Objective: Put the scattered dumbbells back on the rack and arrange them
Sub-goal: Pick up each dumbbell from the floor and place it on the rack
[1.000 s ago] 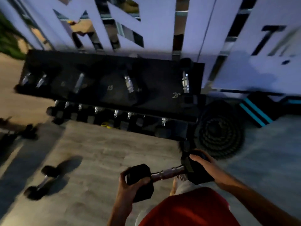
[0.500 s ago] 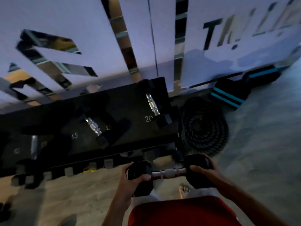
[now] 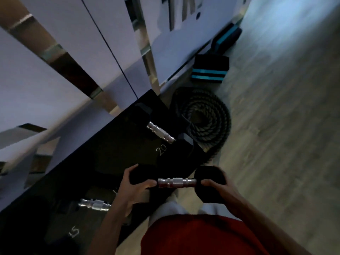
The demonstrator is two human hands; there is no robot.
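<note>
I carry a black hex dumbbell [image 3: 175, 182] with a chrome handle in front of me, level, over the near right corner of the black rack [image 3: 114, 144]. My left hand [image 3: 132, 188] grips its left head and my right hand [image 3: 219, 188] grips its right head. On the rack's top shelf a dumbbell marked 20 [image 3: 161, 133] lies near the right end. Another dumbbell [image 3: 94, 204], marked 15, lies further left.
A coiled battle rope [image 3: 202, 118] lies on the floor right of the rack. Black pads with teal stripes [image 3: 209, 70] lean by the white wall [image 3: 64, 52] behind. Open wood-look floor [image 3: 285, 126] stretches to the right. My red shorts fill the bottom.
I have stepped closer to the rack's right end and the view has tilted. The dumbbell, still held by both heads, now hangs over the rack's near corner instead of above the floor.
</note>
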